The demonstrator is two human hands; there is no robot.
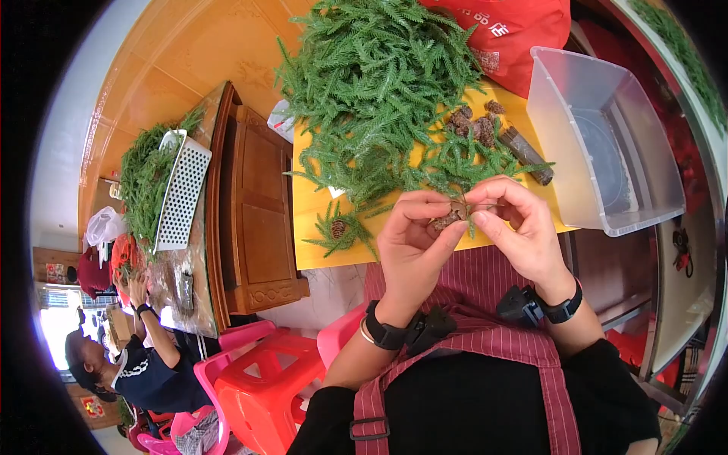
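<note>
Just above the table's near edge, my left hand (409, 239) closes its thumb and fingers round a brown pine cone (446, 221). My right hand (527, 227) meets it at the cone's side, its thumb and fingers pinching a thin wire-like strand (485, 204). A bit of green shows by the right thumb, and the fingers partly hide the cone. Beyond both hands lie loose artificial pine sprigs (455, 161) and several more pine cones (476, 127). To the left, a pine cone ringed with green sprigs (338, 230) rests on the yellow tabletop (318, 254).
A large heap of green sprigs (371, 76) covers the far table. Right of it are a dark brown bundle of thin sticks (528, 155), a red bag (516, 38) and a clear plastic bin (565, 144). Red stools (258, 387) stand left; another person (152, 371) works at a side table.
</note>
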